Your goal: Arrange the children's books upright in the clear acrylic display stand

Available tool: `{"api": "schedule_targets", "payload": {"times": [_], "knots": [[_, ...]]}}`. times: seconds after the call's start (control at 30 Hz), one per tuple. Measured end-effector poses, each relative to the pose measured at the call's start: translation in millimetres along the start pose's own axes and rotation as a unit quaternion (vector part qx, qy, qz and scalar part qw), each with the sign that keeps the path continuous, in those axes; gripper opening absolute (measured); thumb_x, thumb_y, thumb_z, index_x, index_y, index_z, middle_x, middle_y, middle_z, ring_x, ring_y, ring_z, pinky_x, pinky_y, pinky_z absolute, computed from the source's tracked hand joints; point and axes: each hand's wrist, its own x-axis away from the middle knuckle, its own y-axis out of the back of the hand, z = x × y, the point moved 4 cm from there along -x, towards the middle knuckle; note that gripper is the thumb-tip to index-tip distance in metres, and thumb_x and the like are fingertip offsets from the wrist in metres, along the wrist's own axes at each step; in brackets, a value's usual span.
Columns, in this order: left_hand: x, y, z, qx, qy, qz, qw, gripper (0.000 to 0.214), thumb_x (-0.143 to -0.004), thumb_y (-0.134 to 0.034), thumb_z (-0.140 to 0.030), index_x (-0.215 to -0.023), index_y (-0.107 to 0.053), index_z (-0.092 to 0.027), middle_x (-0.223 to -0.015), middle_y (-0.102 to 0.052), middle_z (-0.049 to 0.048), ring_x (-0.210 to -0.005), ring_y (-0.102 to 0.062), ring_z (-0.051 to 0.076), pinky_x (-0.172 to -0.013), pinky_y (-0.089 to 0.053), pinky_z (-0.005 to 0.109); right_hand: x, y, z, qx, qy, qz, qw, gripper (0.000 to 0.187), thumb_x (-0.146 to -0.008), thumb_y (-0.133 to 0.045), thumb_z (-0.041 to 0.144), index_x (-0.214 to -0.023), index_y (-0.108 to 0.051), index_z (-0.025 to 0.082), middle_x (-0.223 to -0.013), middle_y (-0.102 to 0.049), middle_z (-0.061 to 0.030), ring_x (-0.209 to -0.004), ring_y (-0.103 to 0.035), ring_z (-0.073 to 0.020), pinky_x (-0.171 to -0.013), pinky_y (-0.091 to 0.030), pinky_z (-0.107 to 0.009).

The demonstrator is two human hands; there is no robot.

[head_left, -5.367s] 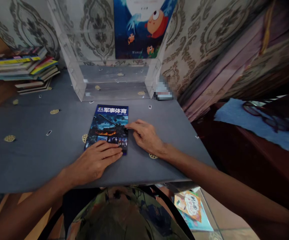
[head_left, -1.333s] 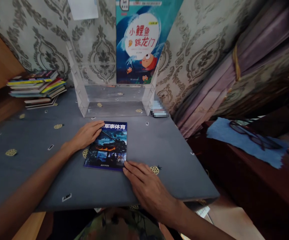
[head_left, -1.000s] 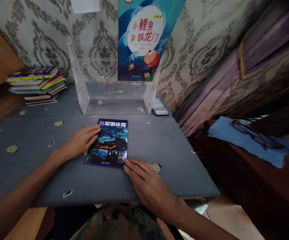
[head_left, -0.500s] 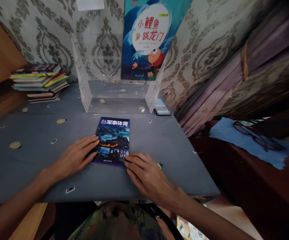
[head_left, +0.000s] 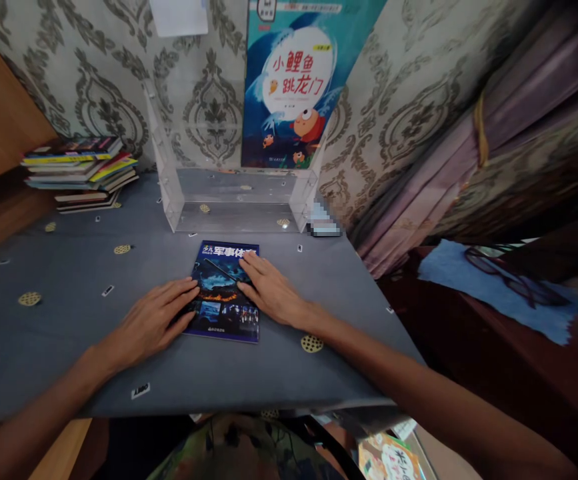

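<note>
A dark blue book with a tank picture and white Chinese title lies closed and flat on the grey tablecloth. My left hand rests at its left edge, fingers stretched out with the tips on the cover. On the upper right of the same cover lies my right hand, its fingers extended and hiding the end of the title. Behind the book stands a clear acrylic rack. A teal picture book with an orange fish leans upright at the back of it.
A stack of books sits at the back left beside a wooden panel. By the rack's right foot is a phone-like object, partly blurred. Glasses rest on a blue cloth at the right, near a mauve curtain.
My right hand has moved up from the book's lower right edge to the upper right of its cover. My left hand and the book stay in place; the view has tilted slightly up.
</note>
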Motion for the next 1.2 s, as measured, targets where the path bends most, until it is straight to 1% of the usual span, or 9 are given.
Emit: {"api": "schedule_targets", "payload": {"times": [0.2, 0.4, 0.57, 0.67, 0.77, 0.83, 0.9, 1.03, 1.2], "knots": [[-6, 4.2, -3, 0.021, 0.023, 0.003, 1.0, 0.039, -0.103, -0.041, -0.042, -0.129, -0.059, -0.018, -0.139, -0.06, 0.0119, -0.125, -0.059, 0.026, -0.105, -0.052, 0.047, 6, -5, -8, 0.009, -0.042, -0.048, 0.998, 0.057, -0.103, -0.04, 0.04, -0.149, -0.042, 0.006, -0.156, -0.039, -0.0232, -0.149, -0.031, -0.0344, -0.119, -0.037, -0.056], [-26, -1.7, 2, 0.034, 0.12, 0.0, 0.992, 0.038, -0.101, -0.042, -0.044, -0.125, -0.058, -0.019, -0.134, -0.061, 0.0141, -0.127, -0.056, 0.032, -0.103, -0.049, 0.054, 18, -6, -3, 0.021, -0.056, -0.049, 0.997, 0.059, -0.104, -0.038, 0.041, -0.148, -0.042, 0.002, -0.157, -0.036, -0.0262, -0.149, -0.032, -0.0342, -0.12, -0.034, -0.054], [-44, -1.0, 9, 0.156, 0.202, -0.02, 0.967, 0.039, -0.095, -0.046, -0.043, -0.125, -0.058, -0.022, -0.12, -0.068, 0.0103, -0.112, -0.062, 0.03, -0.098, -0.05, 0.049, 19, -10, -6, -0.002, -0.054, -0.065, 0.996, 0.061, -0.103, -0.037, 0.043, -0.152, -0.039, 0.007, -0.159, -0.035, -0.0222, -0.149, -0.031, -0.0337, -0.12, -0.033, -0.057], [-48, -0.6, 22, 0.304, 0.298, -0.055, 0.903, 0.045, -0.085, -0.056, -0.048, -0.12, -0.061, -0.021, -0.112, -0.069, 0.0097, -0.102, -0.065, 0.028, -0.09, -0.052, 0.043, 20, -10, -7, -0.012, -0.057, -0.067, 0.996, 0.062, -0.103, -0.037, 0.044, -0.153, -0.039, 0.008, -0.159, -0.035, -0.0209, -0.15, -0.03, -0.0332, -0.121, -0.032, -0.056], [-50, -6.6, 33, 0.466, 0.395, -0.115, 0.783, 0.052, -0.072, -0.069, -0.047, -0.116, -0.062, -0.019, -0.104, -0.07, 0.0077, -0.093, -0.067, 0.024, -0.075, -0.054, 0.033, 20, -10, -7, -0.021, -0.061, -0.062, 0.996, 0.062, -0.103, -0.037, 0.045, -0.152, -0.04, 0.007, -0.159, -0.035, -0.0211, -0.15, -0.029, -0.0328, -0.122, -0.031, -0.056], [-53, -14.9, 33, 0.549, 0.448, -0.124, 0.695, 0.05, -0.067, -0.075, -0.041, -0.11, -0.063, -0.018, -0.093, -0.071, 0.0058, -0.08, -0.068, 0.02, -0.067, -0.053, 0.029, 20, -10, -8, -0.035, -0.06, -0.063, 0.996, 0.061, -0.103, -0.037, 0.045, -0.152, -0.04, 0.009, -0.159, -0.035, -0.0197, -0.15, -0.03, -0.0329, -0.122, -0.031, -0.056], [-58, -22.0, 28, 0.607, 0.469, -0.12, 0.63, 0.04, -0.065, -0.077, -0.034, -0.099, -0.066, -0.017, -0.083, -0.072, 0.0043, -0.071, -0.067, 0.018, -0.065, -0.053, 0.028, 20, -9, -9, -0.052, -0.058, -0.068, 0.995, 0.061, -0.102, -0.038, 0.046, -0.153, -0.04, 0.012, -0.16, -0.035, -0.0185, -0.15, -0.03, -0.0336, -0.122, -0.03, -0.058], [-70, -24.9, 17, 0.653, 0.465, -0.132, 0.583, 0.027, -0.063, -0.079, -0.027, -0.084, -0.067, -0.015, -0.073, -0.072, 0.0036, -0.065, -0.068, 0.018, -0.062, -0.054, 0.026, 23, -7, -12, -0.091, -0.057, -0.076, 0.991, 0.061, -0.102, -0.04, 0.045, -0.155, -0.037, 0.015, -0.16, -0.035, -0.0175, -0.149, -0.031, -0.0348, -0.12, -0.031, -0.06], [-80, -16.4, 10, 0.675, 0.429, -0.142, 0.583, 0.035, -0.061, -0.083, -0.031, -0.089, -0.069, -0.014, -0.079, -0.075, 0.0048, -0.07, -0.071, 0.02, -0.061, -0.055, 0.027, 24, 0, -21, -0.205, -0.099, -0.118, 0.967, 0.068, -0.098, -0.05, 0.048, -0.157, -0.031, 0.02, -0.162, -0.03, -0.0154, -0.149, -0.031, -0.0341, -0.119, -0.033, -0.058]]}}
